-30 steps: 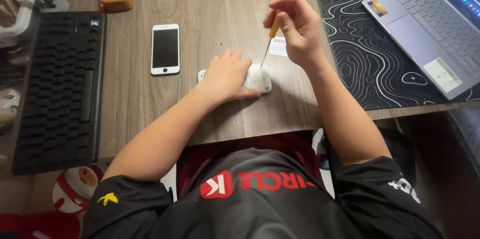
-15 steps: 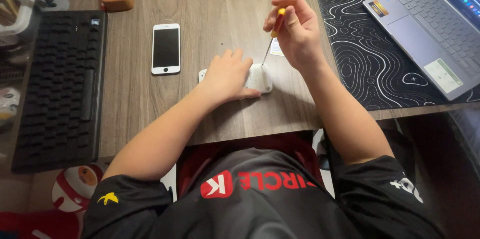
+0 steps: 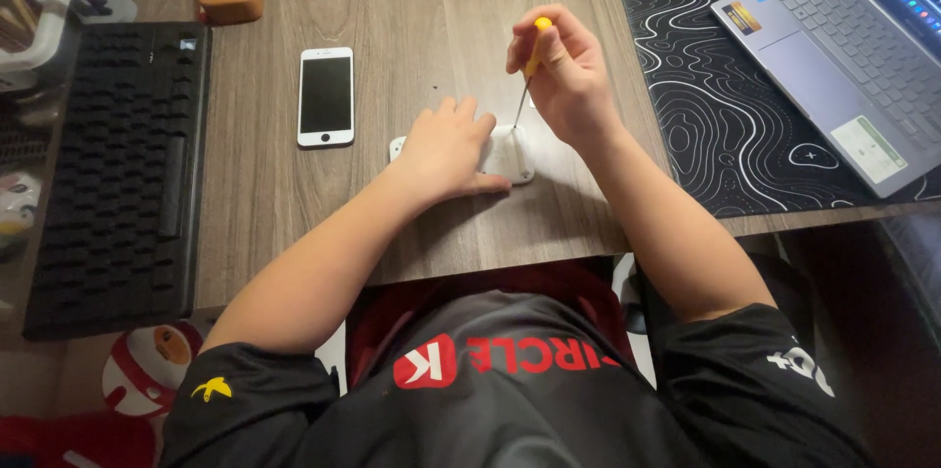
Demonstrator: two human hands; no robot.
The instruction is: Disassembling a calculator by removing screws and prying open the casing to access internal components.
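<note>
Near the desk's front edge, the left hand (image 3: 446, 149) lies flat on a small white device (image 3: 508, 154), pinning it. The right hand (image 3: 564, 66) pinches a yellow-handled screwdriver (image 3: 529, 61), tip on the device's top (casing looks closed, so the screw work seems unfinished). Since earlier, the screwdriver stands more upright. Farther left lies a white phone (image 3: 325, 96).

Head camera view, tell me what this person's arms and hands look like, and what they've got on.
Both forearms are bare, with no gloves, watch or rings that show on the left hand or the right hand. The short sleeves of a black shirt end above the elbows: a small yellow emblem marks the left sleeve, a white one the right, and red lettering crosses the chest.
</note>
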